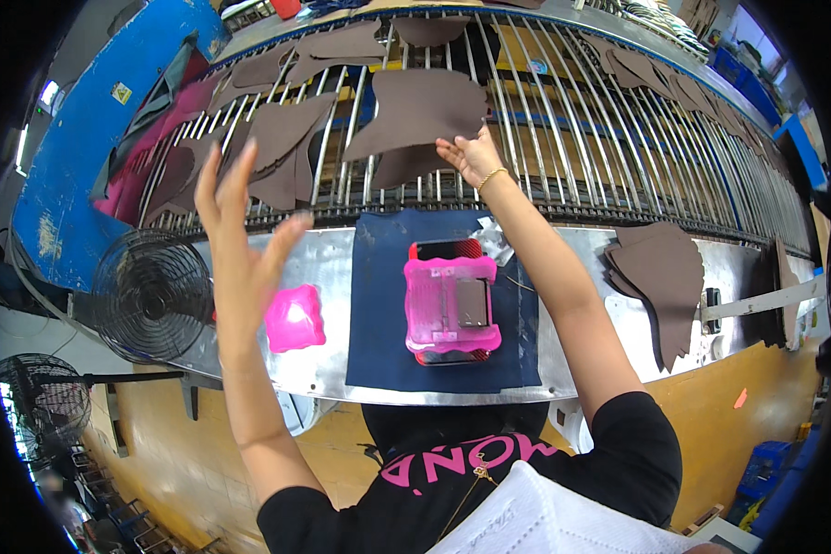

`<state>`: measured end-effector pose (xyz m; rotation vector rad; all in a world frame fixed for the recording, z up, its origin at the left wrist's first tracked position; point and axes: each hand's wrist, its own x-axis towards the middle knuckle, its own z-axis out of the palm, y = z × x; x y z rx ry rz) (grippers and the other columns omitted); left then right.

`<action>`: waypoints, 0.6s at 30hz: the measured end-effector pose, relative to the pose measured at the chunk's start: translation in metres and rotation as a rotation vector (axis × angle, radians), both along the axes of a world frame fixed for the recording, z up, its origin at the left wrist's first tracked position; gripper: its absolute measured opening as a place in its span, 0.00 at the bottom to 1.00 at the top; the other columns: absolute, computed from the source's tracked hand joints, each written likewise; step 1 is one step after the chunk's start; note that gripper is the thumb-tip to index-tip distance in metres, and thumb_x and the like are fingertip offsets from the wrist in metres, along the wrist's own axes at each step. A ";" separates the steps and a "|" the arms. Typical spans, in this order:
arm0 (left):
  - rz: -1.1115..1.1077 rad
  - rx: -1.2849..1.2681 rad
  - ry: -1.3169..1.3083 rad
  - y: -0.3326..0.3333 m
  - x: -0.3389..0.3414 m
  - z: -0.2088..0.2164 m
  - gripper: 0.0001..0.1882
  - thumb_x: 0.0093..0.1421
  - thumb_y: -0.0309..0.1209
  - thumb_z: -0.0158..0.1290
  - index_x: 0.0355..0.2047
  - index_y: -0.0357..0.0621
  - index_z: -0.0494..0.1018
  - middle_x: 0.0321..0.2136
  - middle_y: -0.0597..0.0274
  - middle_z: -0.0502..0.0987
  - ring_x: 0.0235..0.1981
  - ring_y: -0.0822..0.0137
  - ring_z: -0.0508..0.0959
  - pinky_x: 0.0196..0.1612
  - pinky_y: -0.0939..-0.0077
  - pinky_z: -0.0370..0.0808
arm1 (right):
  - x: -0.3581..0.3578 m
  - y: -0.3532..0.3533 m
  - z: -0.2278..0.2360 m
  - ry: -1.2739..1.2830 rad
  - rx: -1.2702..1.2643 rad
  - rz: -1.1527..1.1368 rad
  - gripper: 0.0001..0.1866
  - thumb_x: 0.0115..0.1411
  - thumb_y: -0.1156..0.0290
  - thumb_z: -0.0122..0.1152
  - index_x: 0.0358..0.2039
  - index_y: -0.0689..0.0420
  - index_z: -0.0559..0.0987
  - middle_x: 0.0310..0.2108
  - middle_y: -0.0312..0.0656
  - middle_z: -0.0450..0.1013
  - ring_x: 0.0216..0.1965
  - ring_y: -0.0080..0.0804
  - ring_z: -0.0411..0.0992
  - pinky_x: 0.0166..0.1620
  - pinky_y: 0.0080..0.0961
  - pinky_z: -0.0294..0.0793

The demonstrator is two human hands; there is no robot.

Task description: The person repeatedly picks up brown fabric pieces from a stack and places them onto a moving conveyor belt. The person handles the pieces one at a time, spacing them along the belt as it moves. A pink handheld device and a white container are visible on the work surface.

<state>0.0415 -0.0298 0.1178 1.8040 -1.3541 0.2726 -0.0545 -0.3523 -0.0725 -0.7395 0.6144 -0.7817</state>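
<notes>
The dark blue mat (379, 319), lying on the metal table (331, 268), is taken as the reference for all positions. The right hand (476, 159) is extended beyond the mat's far edge, at the lower right edge of a large brown cut piece (420, 106). Its fingers are slightly bent and partly spread, with the thumb apart; whether they grip the piece, touch it or are just beside it cannot be determined. That piece is located beyond the mat, over the rod rack (609, 166), and overlaps another brown piece (411, 167) beneath it. The left hand (242, 254) is raised to the left of the mat, slightly blurred, fingers spread wide and thumb well apart, with nothing seen in its hold. Near that hand, left of the mat, a small pink scalloped item (295, 319) rests on the table. On the mat itself stands a pink holder (423, 305) containing a dark rectangular block (473, 303). Further brown pieces (282, 148) lie on the rack beyond and left of the mat. A brown stack (660, 277) is noted well to the mat's right, and a wire-guarded fan (153, 300) to its left.
</notes>
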 end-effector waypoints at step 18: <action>-0.034 0.068 0.349 0.043 -0.006 -0.068 0.34 0.55 0.31 0.58 0.61 0.45 0.58 0.60 0.57 0.55 0.58 0.58 0.64 0.57 0.63 0.64 | -0.293 0.021 0.045 0.632 -0.654 -0.396 0.17 0.62 0.66 0.54 0.47 0.62 0.72 0.38 0.45 0.76 0.38 0.26 0.75 0.39 0.22 0.74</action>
